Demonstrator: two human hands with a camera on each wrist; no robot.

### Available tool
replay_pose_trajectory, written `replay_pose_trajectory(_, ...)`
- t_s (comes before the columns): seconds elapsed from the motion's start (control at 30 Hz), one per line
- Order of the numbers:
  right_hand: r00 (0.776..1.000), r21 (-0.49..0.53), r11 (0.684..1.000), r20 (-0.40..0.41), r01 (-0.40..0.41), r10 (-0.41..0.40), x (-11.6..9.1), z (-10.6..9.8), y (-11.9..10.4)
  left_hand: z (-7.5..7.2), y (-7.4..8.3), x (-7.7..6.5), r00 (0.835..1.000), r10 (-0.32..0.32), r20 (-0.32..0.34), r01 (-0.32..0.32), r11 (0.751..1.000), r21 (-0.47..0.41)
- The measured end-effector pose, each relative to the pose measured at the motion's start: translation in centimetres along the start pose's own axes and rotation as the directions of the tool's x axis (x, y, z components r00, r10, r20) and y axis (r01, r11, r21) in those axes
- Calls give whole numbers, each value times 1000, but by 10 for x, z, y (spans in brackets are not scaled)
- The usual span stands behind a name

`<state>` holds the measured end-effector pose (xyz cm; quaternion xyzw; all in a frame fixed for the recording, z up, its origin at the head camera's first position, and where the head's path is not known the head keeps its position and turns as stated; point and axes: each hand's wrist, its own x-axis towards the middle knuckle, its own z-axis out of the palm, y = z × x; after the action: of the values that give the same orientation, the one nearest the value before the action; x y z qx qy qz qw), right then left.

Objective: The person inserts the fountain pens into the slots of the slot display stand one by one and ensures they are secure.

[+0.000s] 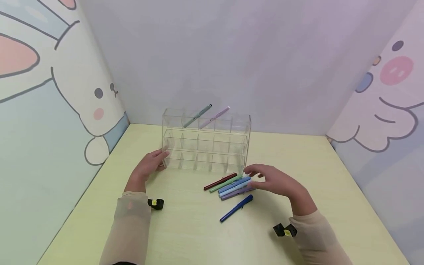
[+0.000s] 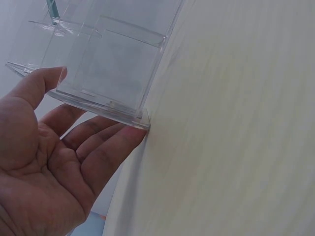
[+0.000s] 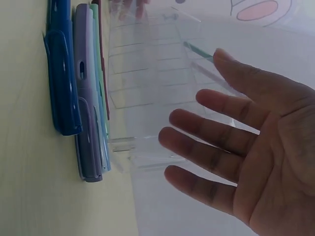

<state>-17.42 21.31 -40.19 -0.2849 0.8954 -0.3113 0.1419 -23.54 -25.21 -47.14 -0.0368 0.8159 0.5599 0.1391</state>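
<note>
A clear tiered acrylic pen rack (image 1: 205, 157) stands on the table, divided into compartments. My left hand (image 1: 151, 162) holds its left side, the thumb at the front edge and the fingers along the side panel in the left wrist view. In the top tier lean a grey-green pen (image 1: 198, 116) and a pale lilac pen (image 1: 214, 117). My right hand (image 1: 275, 179) hovers by the right ends of several pens, holding nothing, its fingers spread apart. Dark red (image 1: 220, 181), green, blue and light blue pens lie beside a purple pen (image 3: 87, 108); a dark blue pen (image 1: 236, 208) lies nearer me.
The pale yellow table (image 1: 185, 235) meets a plain back wall (image 1: 285, 73). Side walls with cartoon animals (image 1: 96, 92) close in the left and right. Black wrist straps (image 1: 155, 204) are on both sleeves.
</note>
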Motion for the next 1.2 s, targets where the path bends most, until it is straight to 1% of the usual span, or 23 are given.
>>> replay_pose_trajectory(0.07,999,-1,1000,47,-27,27,3,4,1,0,0,1,1000,1,2,-1,1000,-2)
replay_pose_trajectory(0.23,984,-66,994,153,-82,92,6,15,1,-1,0,1,1000,2,-3,-2,1000,4)
replay_pose_trajectory(0.33,974,-115,989,199,-90,111,8,20,1,-2,0,0,1000,8,-1,-8,1000,0)
replay_pose_trajectory(0.4,970,-151,985,212,-87,118,10,24,1,-2,0,0,1000,15,0,-15,1000,-2)
replay_pose_trajectory(0.63,970,-252,962,189,-105,155,11,32,-1,-1,0,-1,1000,13,-1,-13,1000,5)
replay_pose_trajectory(0.87,969,-353,928,164,-119,187,10,43,-5,-1,3,-2,1000,13,-6,-13,1000,-2)
replay_pose_trajectory(1.03,972,-416,903,150,-104,181,11,48,-4,0,2,-1,1000,11,0,-11,1000,0)
replay_pose_trajectory(1.2,976,-449,890,141,-84,163,12,50,-5,0,0,-2,1000,17,-2,-17,1000,2)
